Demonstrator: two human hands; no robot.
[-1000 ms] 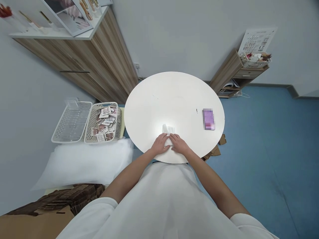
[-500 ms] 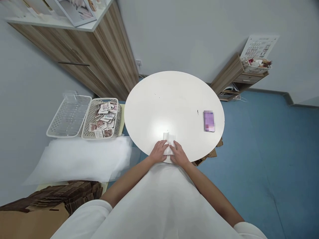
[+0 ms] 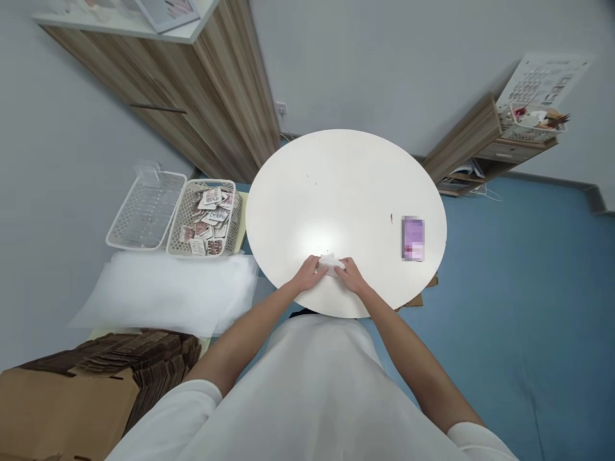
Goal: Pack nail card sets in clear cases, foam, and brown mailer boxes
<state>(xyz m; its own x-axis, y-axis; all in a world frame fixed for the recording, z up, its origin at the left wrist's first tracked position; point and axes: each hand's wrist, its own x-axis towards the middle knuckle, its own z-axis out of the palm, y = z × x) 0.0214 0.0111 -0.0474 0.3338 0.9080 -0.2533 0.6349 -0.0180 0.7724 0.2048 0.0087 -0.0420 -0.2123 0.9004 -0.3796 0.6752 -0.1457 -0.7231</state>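
A small folded white sheet (image 3: 330, 263), thin and soft like packing foam or tissue, is between my two hands near the front edge of the round white table (image 3: 346, 173). My left hand (image 3: 308, 274) is closed on its left end, with the thumb on the near side. At the other end my right hand (image 3: 350, 275) grips it in the same way. The sheet looks bent over on itself, with its upper edge slightly raised. Whether anything lies inside the fold is hidden.
A blurred purple packet (image 3: 413, 238) lies on the table's right side. To the left stand a basket of printed cards (image 3: 204, 221), a basket of clear plastic pieces (image 3: 147, 211), a stack of translucent white sheets (image 3: 163, 288) and flattened cardboard boxes (image 3: 67, 410). A wooden cabinet (image 3: 211, 96) stands behind.
My hands have moved slightly forward from the table edge. The white sheet, flat under my fingers before, is now folded smaller and gripped at both ends. The view has shifted a little.
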